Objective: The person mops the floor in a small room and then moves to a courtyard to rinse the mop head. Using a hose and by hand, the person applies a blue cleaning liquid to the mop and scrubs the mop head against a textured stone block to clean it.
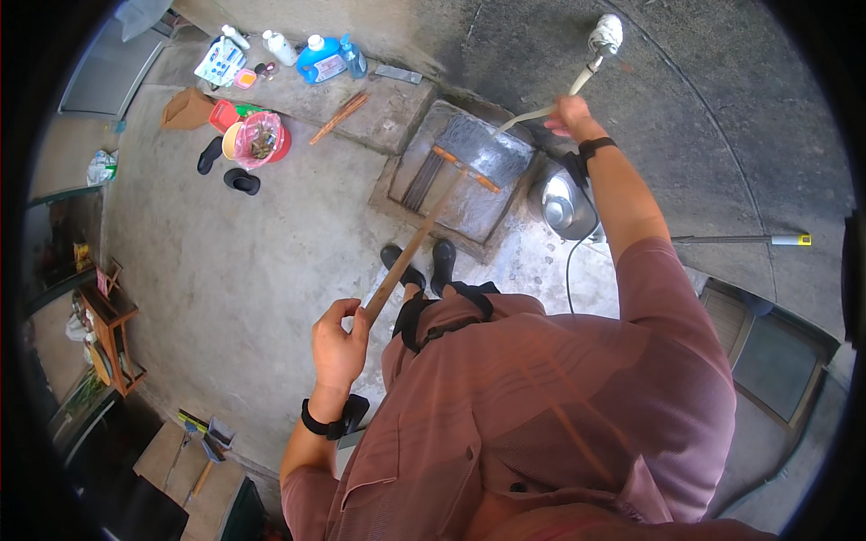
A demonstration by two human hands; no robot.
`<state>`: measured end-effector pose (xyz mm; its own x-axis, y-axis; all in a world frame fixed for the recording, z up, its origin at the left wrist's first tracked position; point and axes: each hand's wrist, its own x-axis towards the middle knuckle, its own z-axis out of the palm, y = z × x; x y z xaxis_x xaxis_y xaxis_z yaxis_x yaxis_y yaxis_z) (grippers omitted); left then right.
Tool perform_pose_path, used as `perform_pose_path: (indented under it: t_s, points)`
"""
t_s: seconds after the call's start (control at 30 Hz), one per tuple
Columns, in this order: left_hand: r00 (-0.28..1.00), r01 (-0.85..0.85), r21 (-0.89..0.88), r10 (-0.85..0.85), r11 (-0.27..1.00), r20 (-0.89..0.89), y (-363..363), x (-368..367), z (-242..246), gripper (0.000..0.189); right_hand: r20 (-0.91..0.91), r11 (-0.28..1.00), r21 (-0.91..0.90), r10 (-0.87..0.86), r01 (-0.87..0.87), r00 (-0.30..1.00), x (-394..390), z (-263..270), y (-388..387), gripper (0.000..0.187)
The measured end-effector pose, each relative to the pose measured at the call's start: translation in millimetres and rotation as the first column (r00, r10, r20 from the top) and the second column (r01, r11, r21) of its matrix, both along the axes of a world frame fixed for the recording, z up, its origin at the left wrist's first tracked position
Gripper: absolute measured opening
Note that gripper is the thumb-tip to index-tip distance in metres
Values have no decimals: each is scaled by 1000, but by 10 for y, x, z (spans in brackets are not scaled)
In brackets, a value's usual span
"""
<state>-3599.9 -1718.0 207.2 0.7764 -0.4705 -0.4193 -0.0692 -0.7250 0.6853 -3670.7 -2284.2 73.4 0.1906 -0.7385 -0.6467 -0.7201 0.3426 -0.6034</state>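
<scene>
My left hand (342,341) grips the upper end of a long wooden handle (413,247). The handle slants down to an orange crossbar head (467,169) lying in a shallow concrete wash basin (487,250) set in the floor. Beside the crossbar are dark strips (424,179); I cannot tell whether they belong to the tool. The basin's surface looks wet and shiny near the top. My right hand (574,120) is closed around a pale hose (524,116), whose lower end points into the basin. The hose runs up to a wall tap (605,40) wrapped in white material.
A metal pot (561,206) stands right of the basin. On the concrete ledge are a blue detergent jug (319,61), other bottles and thin wooden sticks (338,118). A lined red bin (264,142) and black clogs (241,181) lie left. A dark cable (572,270) hangs by the pot.
</scene>
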Motion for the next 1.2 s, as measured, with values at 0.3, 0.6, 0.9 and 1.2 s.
perform_pose_path:
  t_s: [0.3, 0.6, 0.9, 1.2]
  points:
    - [1000, -12, -3, 12, 1000, -3, -11, -45, 0, 17, 190, 995, 51, -97, 89, 977, 137, -57, 53, 37]
    - [1000, -12, 9, 12, 1000, 0, 6, -30, -8, 17, 285, 994, 58, -109, 96, 952, 216, -123, 51, 39]
    - [1000, -15, -2, 15, 1000, -2, -48, -2, 25, 17, 206, 997, 9, -82, 82, 975, 194, -97, 43, 41]
    - [1000, -15, 5, 15, 1000, -12, -44, 0, 33, 17, 345, 996, 77, -74, 50, 936, 258, -38, 105, 45]
